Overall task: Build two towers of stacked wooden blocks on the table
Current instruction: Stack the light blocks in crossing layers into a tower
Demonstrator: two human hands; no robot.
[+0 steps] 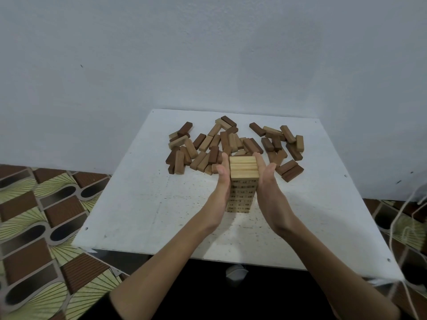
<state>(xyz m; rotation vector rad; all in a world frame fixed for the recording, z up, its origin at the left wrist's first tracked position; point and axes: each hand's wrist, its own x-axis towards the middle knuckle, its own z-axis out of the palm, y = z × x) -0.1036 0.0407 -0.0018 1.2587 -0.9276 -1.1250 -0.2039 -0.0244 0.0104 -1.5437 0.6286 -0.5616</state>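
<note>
Writing: small dark marks run in rows down the near face of the tower (242,195), one row per layer; too small and blurred to read. No brand seen anywhere.
Tower: one stack of pale wooden blocks, standing upright near the middle of the table (138,211). Many layers high. The top layer shows blocks laid side by side, long grain running left to right.
Left hand (221,181): flat against the tower's left side, fingers straight and together, thumb up by the top edge. Pressing, not curled round anything.
Right hand (265,179): flat against the tower's right side, fingers straight, thumb spread away to the right. Palm faces the stack.
Loose blocks (233,144): a scattered heap behind the tower, toward the wall (208,54). Mix of pale, mid-brown and dark brown pieces, some lying across others, some flat on the table. A few dark ones lie apart at the right end.
Table: white, speckled, square top.
Floor (34,227): patterned covering in brown, yellow-green and black, left of the table.
Cord (392,227): thin white cord hangs at the right edge.
</note>
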